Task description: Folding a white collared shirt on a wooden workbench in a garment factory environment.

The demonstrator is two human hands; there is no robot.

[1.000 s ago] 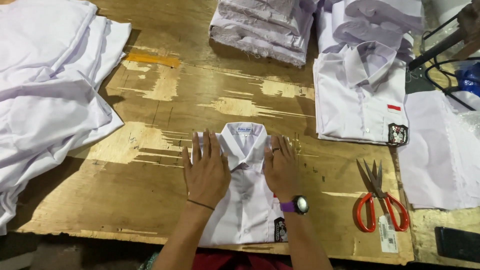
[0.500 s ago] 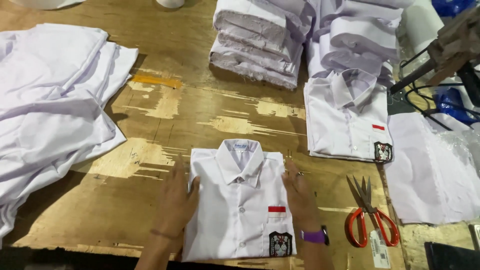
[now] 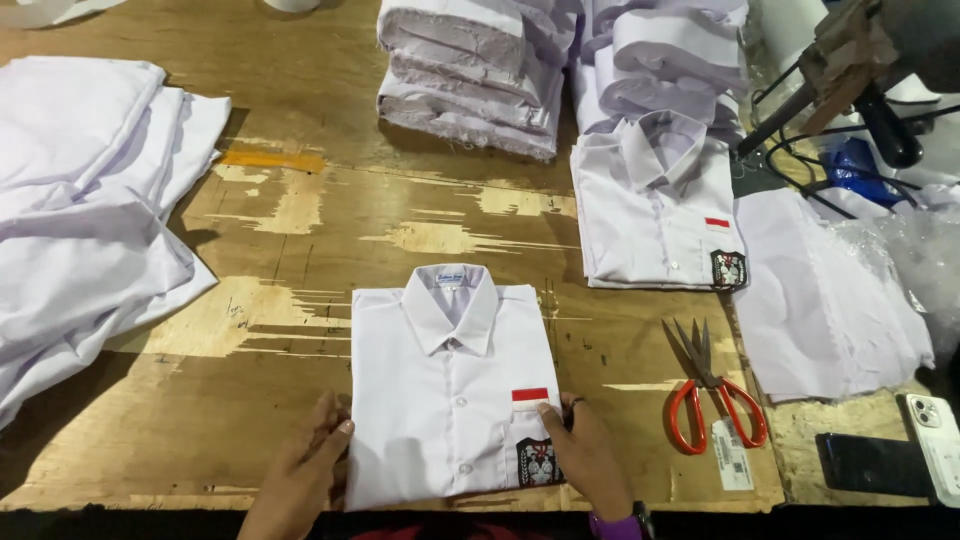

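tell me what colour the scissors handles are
Orange-red, on the scissors lying right of the folded white shirt; the head view shows them.

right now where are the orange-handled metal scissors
In the head view, the orange-handled metal scissors lie on the worn wooden table, right of the folded white shirt and the right hand.

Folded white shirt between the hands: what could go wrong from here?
1. The folded white shirt lies near the table's front edge; a nudge from the left hand or right hand might slide it off.
2. The orange-handled scissors lie open beside it and could snag fabric.
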